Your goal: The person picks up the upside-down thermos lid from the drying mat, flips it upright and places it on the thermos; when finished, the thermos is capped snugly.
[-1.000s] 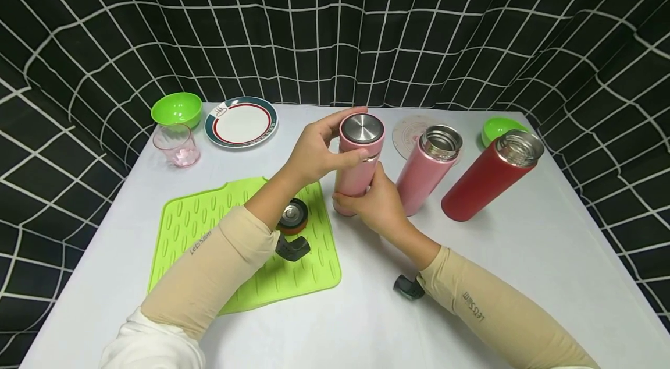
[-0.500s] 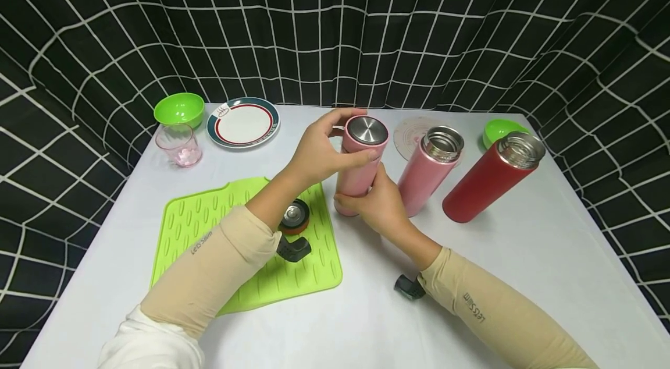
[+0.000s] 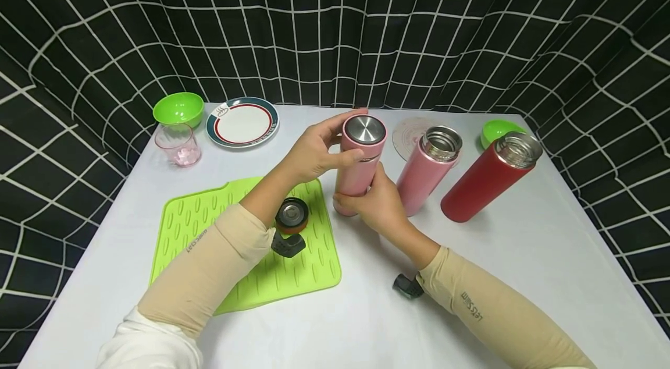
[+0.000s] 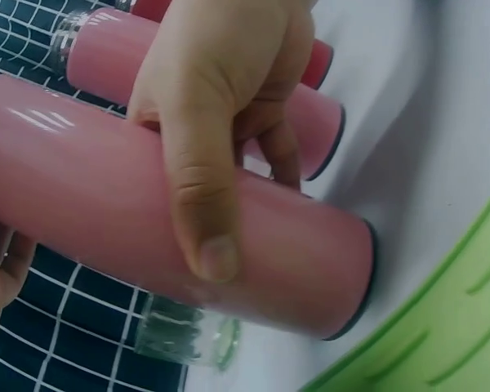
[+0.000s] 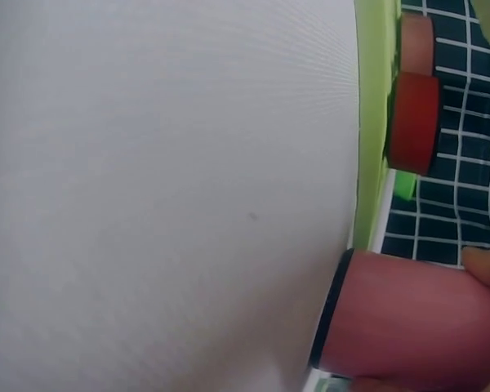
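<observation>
A pink thermos bottle (image 3: 356, 180) stands upright on the table, its steel-topped pink lid (image 3: 365, 129) in place. My left hand (image 3: 316, 151) grips that lid, thumb in front and fingers behind. Lower down, my right hand (image 3: 382, 206) is wrapped around the bottle's body. In the left wrist view the right hand (image 4: 204, 122) presses its thumb along the bottle (image 4: 82, 188). The right wrist view catches the bottle's dark base edge and pink body (image 5: 408, 318). To the right stand a second pink thermos bottle (image 3: 425, 180) and a red one (image 3: 484, 185), both with open steel mouths.
A lime drying mat (image 3: 314, 258) bears an upturned red lid (image 3: 291, 215); a pinkish lid (image 5: 416, 41) shows behind it. Further back are a green bowl (image 3: 178, 107), pink glass (image 3: 178, 145), plate (image 3: 243, 121), round pale disc (image 3: 405, 137) and another green bowl (image 3: 497, 129).
My left thumb has slid a little leftward across the lid, and the left forearm has shifted slightly left. The right hand and the bottle stay where they were.
</observation>
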### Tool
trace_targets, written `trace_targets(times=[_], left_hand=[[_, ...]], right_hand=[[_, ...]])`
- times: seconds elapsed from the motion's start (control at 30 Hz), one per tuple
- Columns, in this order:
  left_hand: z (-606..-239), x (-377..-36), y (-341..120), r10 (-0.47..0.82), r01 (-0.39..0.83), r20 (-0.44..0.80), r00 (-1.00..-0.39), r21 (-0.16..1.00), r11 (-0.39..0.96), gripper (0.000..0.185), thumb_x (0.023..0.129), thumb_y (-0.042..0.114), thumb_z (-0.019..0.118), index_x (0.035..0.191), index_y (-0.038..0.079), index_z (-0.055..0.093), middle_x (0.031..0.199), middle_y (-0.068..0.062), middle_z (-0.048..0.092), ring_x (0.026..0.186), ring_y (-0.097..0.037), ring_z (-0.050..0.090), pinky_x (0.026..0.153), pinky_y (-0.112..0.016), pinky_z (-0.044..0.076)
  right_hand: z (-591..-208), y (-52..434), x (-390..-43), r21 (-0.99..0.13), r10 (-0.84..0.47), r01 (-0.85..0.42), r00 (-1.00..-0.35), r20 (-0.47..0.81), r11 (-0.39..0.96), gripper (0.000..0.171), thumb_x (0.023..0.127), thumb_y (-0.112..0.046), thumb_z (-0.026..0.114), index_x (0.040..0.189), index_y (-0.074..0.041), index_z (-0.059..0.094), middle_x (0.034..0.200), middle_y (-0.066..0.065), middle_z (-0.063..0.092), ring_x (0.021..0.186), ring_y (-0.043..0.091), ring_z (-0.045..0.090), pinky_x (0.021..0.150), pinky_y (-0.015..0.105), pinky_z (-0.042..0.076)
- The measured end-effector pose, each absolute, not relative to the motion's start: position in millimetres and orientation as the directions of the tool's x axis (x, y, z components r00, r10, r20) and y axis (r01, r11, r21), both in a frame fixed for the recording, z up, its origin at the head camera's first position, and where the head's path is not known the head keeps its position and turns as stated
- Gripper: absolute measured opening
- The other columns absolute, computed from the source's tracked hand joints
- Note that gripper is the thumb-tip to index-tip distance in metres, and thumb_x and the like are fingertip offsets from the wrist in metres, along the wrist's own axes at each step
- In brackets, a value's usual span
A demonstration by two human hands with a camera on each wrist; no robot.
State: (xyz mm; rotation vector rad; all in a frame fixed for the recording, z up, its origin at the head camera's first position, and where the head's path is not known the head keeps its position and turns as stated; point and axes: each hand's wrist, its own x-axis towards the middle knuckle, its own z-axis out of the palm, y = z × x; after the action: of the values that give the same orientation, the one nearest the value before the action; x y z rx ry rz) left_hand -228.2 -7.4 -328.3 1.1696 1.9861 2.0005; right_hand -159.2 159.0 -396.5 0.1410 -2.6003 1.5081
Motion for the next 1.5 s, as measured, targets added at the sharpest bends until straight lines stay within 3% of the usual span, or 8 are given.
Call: trace_targets(times=[0.13, 0.27, 0.57, 0.83, 0.97, 1.1, 1.3, 1.5], left_hand=[[-319, -222, 0, 0.497, 0.518, 0.46, -0.736, 0.855, -0.024, 0.081, 0.073, 0.017, 0.086, 0.142, 0.008, 0.044, 0.133, -0.001, 0.052, 0.117, -0.013, 0.051, 0.097, -0.032, 0.044], [-316, -215, 7, 0.409, 0.566, 0.488, -0.771, 0.82, 0.089, 0.076, 0.069, 0.028, 0.089, 0.132, 0.01, 0.053, 0.122, 0.004, 0.058, 0.107, -0.01, 0.053, 0.09, -0.029, 0.046], [-329, -217, 2, 0.446, 0.489, 0.505, -0.739, 0.858, -0.161, 0.066, 0.079, 0.004, 0.076, 0.139, 0.001, 0.05, 0.131, -0.006, 0.059, 0.112, -0.019, 0.057, 0.096, -0.038, 0.044], [-323, -214, 10, 0.377, 0.539, 0.488, -0.787, 0.842, 0.034, 0.072, 0.071, 0.028, 0.087, 0.129, 0.008, 0.051, 0.121, 0.003, 0.057, 0.107, -0.011, 0.054, 0.091, -0.032, 0.047], [-325, -213, 7, 0.381, 0.547, 0.512, -0.77, 0.837, -0.019, 0.071, 0.074, 0.016, 0.083, 0.135, 0.004, 0.047, 0.124, -0.005, 0.057, 0.11, -0.014, 0.054, 0.094, -0.034, 0.045], [-325, -213, 8, 0.358, 0.56, 0.529, -0.769, 0.828, -0.022, 0.077, 0.07, 0.019, 0.087, 0.13, 0.004, 0.041, 0.123, -0.007, 0.049, 0.113, -0.014, 0.048, 0.096, -0.034, 0.043], [-324, -216, 6, 0.386, 0.557, 0.53, -0.755, 0.829, -0.048, 0.062, 0.074, 0.016, 0.083, 0.126, 0.001, 0.052, 0.119, -0.006, 0.058, 0.106, -0.015, 0.055, 0.092, -0.033, 0.046], [-324, -216, 3, 0.412, 0.548, 0.507, -0.757, 0.836, -0.023, 0.082, 0.069, 0.022, 0.086, 0.133, 0.004, 0.037, 0.126, -0.007, 0.047, 0.113, -0.014, 0.049, 0.096, -0.031, 0.043]], right_hand=[[-396, 161, -160, -0.85, -0.028, -0.156, -0.986, 0.165, 0.503, 0.078, 0.07, -0.027, 0.089, 0.132, -0.013, 0.043, 0.114, 0.002, 0.062, 0.103, 0.017, 0.059, 0.091, 0.037, 0.047], [-396, 161, -160, -0.843, -0.021, -0.151, -0.986, 0.164, 0.517, 0.078, 0.071, -0.027, 0.089, 0.132, -0.013, 0.043, 0.112, 0.002, 0.062, 0.102, 0.017, 0.059, 0.09, 0.036, 0.047], [-397, 158, -159, -0.85, -0.028, -0.162, -0.985, 0.171, 0.5, 0.077, 0.07, -0.028, 0.089, 0.131, -0.015, 0.044, 0.115, 0.0, 0.061, 0.106, 0.016, 0.058, 0.093, 0.037, 0.046], [-396, 160, -159, -0.833, -0.028, -0.171, -0.982, 0.184, 0.527, 0.078, 0.07, -0.028, 0.09, 0.132, -0.014, 0.045, 0.111, 0.0, 0.062, 0.101, 0.016, 0.059, 0.09, 0.036, 0.047], [-396, 160, -159, -0.839, -0.026, -0.161, -0.985, 0.173, 0.52, 0.081, 0.069, -0.03, 0.09, 0.133, -0.015, 0.043, 0.113, -0.001, 0.062, 0.103, 0.015, 0.059, 0.092, 0.036, 0.046], [-396, 160, -159, -0.84, -0.026, -0.163, -0.984, 0.176, 0.518, 0.079, 0.069, -0.029, 0.09, 0.132, -0.015, 0.044, 0.111, -0.001, 0.062, 0.101, 0.015, 0.059, 0.089, 0.036, 0.047], [-397, 160, -159, -0.836, -0.006, -0.141, -0.987, 0.162, 0.53, 0.078, 0.068, -0.031, 0.09, 0.13, -0.016, 0.046, 0.111, -0.002, 0.063, 0.102, 0.015, 0.059, 0.089, 0.036, 0.048], [-397, 159, -159, -0.831, -0.013, -0.146, -0.986, 0.165, 0.537, 0.074, 0.069, -0.031, 0.089, 0.128, -0.014, 0.048, 0.108, -0.001, 0.064, 0.099, 0.015, 0.06, 0.087, 0.036, 0.049]])
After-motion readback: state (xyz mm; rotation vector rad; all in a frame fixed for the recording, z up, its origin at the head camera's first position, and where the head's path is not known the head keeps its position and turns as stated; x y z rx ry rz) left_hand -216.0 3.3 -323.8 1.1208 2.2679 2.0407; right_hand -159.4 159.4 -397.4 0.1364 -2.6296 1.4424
